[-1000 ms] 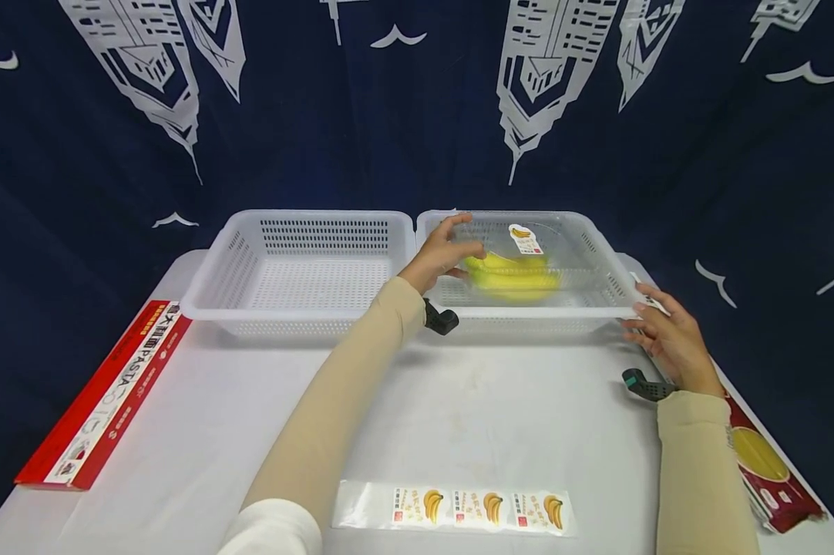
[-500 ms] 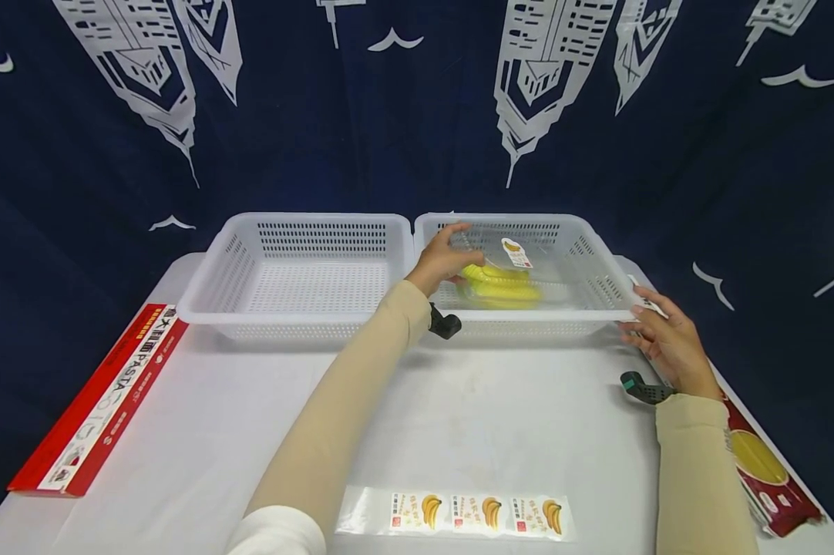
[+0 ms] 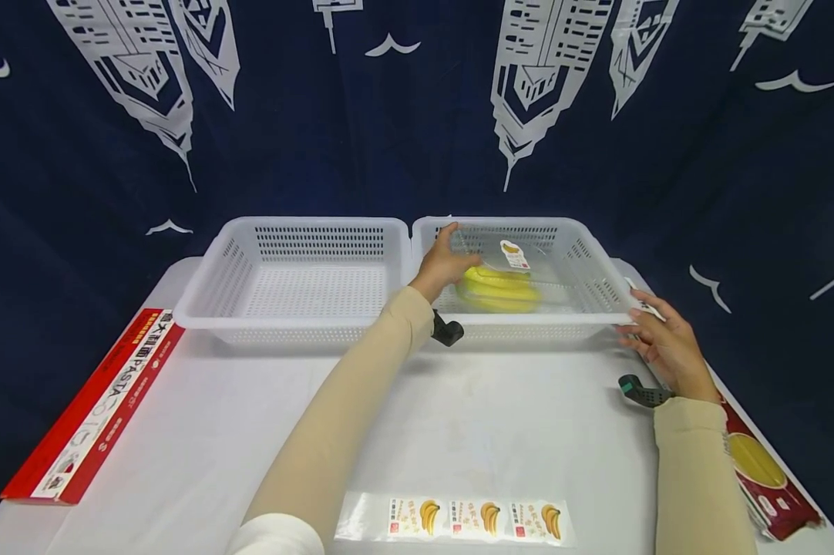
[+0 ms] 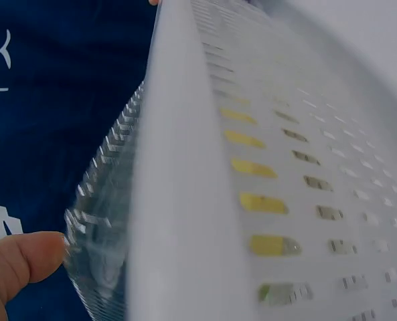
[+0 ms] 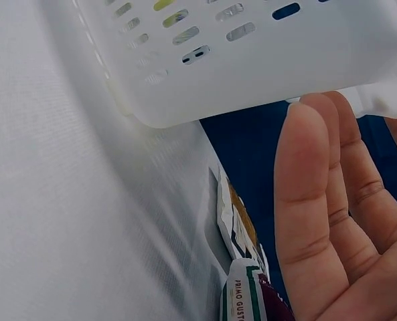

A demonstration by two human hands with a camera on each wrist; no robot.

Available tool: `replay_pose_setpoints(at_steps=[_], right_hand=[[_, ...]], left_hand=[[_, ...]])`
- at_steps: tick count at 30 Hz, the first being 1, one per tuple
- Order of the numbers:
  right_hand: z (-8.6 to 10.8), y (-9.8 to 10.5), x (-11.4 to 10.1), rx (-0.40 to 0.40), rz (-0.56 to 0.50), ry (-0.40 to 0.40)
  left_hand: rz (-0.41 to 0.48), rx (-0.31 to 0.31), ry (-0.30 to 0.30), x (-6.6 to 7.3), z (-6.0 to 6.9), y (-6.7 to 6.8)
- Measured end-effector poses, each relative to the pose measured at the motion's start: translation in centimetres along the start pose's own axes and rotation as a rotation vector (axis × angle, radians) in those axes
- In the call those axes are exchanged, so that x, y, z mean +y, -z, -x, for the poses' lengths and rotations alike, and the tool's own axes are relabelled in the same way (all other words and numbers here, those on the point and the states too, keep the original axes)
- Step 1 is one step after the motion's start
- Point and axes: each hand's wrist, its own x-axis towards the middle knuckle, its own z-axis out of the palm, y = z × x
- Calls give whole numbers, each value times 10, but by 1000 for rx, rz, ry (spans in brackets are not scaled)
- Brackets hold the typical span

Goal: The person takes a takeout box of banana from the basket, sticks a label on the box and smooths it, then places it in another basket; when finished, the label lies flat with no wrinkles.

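In the head view, my left hand (image 3: 443, 266) holds a clear plastic box (image 3: 552, 274) by its left side, thumb and fingers spread across it. Yellow bananas (image 3: 498, 290) show through the box, and a banana sticker (image 3: 514, 254) is on its lid. The box sits within the right white basket (image 3: 528, 318), its lid tilted. In the left wrist view, the thumb (image 4: 41, 257) presses the box's ridged edge; the other fingers are mostly hidden. My right hand (image 3: 667, 347) is at the basket's front right corner, its fingers (image 5: 302, 160) fairly straight against the rim.
A second white basket (image 3: 292, 320) stands to the left. A red pasta box (image 3: 91, 408) lies along the table's left edge, a dark red packet (image 3: 767, 470) along the right. A strip of banana stickers (image 3: 479, 519) lies at the front of the white table (image 3: 528, 416).
My left hand has lowered the clear box deeper into the right basket, and the box has shifted a little left. The right hand stays at the basket's corner.
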Motion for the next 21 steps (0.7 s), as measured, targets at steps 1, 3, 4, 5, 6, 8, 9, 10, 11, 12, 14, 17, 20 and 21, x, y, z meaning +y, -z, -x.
replay_pose_setpoints(at_steps=[1,3,4,5,6,8,9,10,11,12,14,17,20,21], right_hand=[[0,0,0,-1,6,-1],[-1,0,0,-3,11,-1],[-1,-1,0,-3,12,-1],[-2,-1,0,-3,13,0],[-2,-1,0,-1,18,1],[-2,0,0,5,23,-1],[-1,0,0,8,27,-4],[-1,0,0,11,32,-7],[-1,0,1,14,37,-10],[-1,0,1,16,44,-14],[0,0,1,16,49,-20],[0,-1,1,16,53,-21],[1,-1,1,13,42,-16],[1,-1,0,12,37,-15]], left_hand=[[-12,1,-1,0,0,0],[-31,-3,-3,-1,1,-1],[-33,-5,-5,-1,1,-2],[-34,-11,-6,-1,1,-2],[-34,-17,-7,-2,1,-3],[-35,-28,-6,-3,1,-4],[-35,-31,-6,-4,1,-4],[-33,-36,-4,-5,1,-5],[-39,-40,-2,-6,0,-6],[-47,-41,0,-7,-1,-7],[-63,-44,8,-9,-2,-8],[-80,-57,24,-11,-3,-9],[-81,-70,28,-12,-2,-9],[-81,-73,29,-13,-2,-9]])
